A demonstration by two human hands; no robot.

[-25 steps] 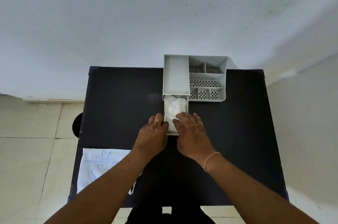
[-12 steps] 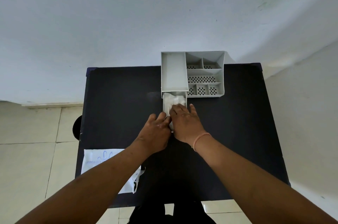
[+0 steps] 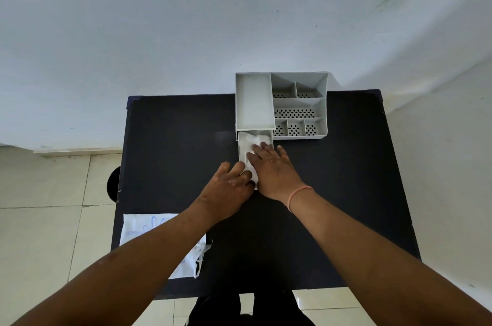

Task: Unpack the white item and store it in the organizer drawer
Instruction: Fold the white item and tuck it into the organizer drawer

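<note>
I see the white item (image 3: 251,142) lying in the pulled-out drawer (image 3: 243,151) at frame centre, directly below the organizer (image 3: 282,104) on the dark desk (image 3: 173,139). The drawer's long axis runs up and down the frame, so I judge closing it means a push straight up toward the organizer. My right hand (image 3: 273,168) lies flat, fingers spread, pressing on the white item and gripping nothing. My left hand (image 3: 229,187) rests at the drawer's lower left corner, fingers loosely curled against it; whether it pinches the rim I cannot tell. The organizer's perforated compartments and its long tray look empty. The torn wrapper (image 3: 141,227) lies at lower left, partly under my forearm.
</note>
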